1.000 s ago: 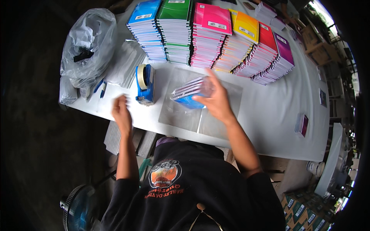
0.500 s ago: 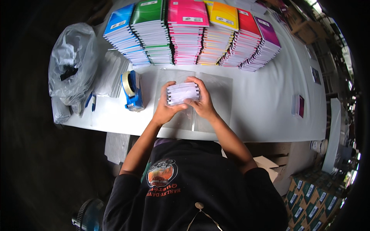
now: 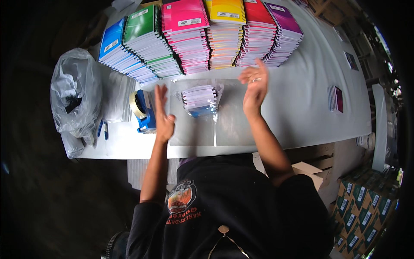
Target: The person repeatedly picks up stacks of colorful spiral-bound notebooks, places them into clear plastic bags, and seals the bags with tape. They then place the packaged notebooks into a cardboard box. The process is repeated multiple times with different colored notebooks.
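A small bundle of spiral notebooks (image 3: 199,98) in clear plastic stands on a flat clear plastic sheet (image 3: 235,129), blue showing at its near side. Left of the bundle, my left hand (image 3: 164,118) is raised with fingers stretched out, apart from it and holding nothing. The blue tape dispenser (image 3: 146,113) with its roll of tape is close beside that hand. On the other side my right hand (image 3: 255,90) hovers open over the sheet's right edge, slightly blurred, also touching nothing.
Tall stacks of spiral notebooks (image 3: 185,47) in several colours line the table's back. A plastic bag (image 3: 75,90), clear sleeves (image 3: 117,97) and pens (image 3: 105,130) lie at left. A few small notebooks (image 3: 335,99) sit at right. Patterned cartons (image 3: 366,211) stand below the table at right.
Both hands have let go of the wrapped notebook bundle and moved apart, left hand leftward and right hand rightward. The bundle now rests on the plastic sheet. The whole view has shifted somewhat.
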A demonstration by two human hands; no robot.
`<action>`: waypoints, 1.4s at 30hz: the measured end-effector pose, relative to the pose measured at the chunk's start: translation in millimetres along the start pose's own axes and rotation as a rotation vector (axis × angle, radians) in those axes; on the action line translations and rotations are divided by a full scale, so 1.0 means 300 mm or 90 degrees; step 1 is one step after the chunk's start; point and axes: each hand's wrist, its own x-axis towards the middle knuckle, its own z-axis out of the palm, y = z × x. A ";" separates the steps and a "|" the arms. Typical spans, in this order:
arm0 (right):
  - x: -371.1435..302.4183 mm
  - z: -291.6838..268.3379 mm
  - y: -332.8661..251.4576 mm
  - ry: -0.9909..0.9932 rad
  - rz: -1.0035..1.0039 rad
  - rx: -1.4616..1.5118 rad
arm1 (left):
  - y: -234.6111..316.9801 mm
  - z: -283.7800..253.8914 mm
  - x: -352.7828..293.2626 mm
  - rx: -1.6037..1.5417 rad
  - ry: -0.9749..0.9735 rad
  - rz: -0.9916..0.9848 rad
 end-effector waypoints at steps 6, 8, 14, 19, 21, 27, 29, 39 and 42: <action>-0.195 0.131 0.128 -0.196 0.199 -0.058 | -0.045 0.168 -0.062 -0.013 -0.031 -0.039; -0.209 0.138 0.146 -0.170 0.299 0.019 | -0.011 0.189 -0.073 0.083 0.038 -0.074; -0.215 0.040 0.160 -0.252 0.047 -0.123 | -0.032 0.179 -0.067 -0.068 0.077 -0.039; -0.239 0.147 0.142 -0.130 0.125 -0.134 | -0.050 0.163 -0.044 -0.042 0.025 -0.022; -0.232 0.169 0.153 -0.071 0.144 -0.103 | -0.042 0.178 -0.059 0.044 0.010 -0.009; -0.214 0.227 0.146 0.092 0.159 -0.188 | -0.012 0.232 -0.129 0.262 0.164 0.026; -0.211 0.231 0.140 0.091 0.182 -0.178 | -0.005 0.226 -0.156 0.473 0.143 0.132; -0.311 0.206 0.032 -0.144 -0.072 -0.587 | 0.122 0.177 -0.080 0.389 -0.136 0.095; -0.349 0.214 0.021 -0.284 -0.117 -0.628 | 0.180 0.138 -0.051 0.122 -0.154 -0.073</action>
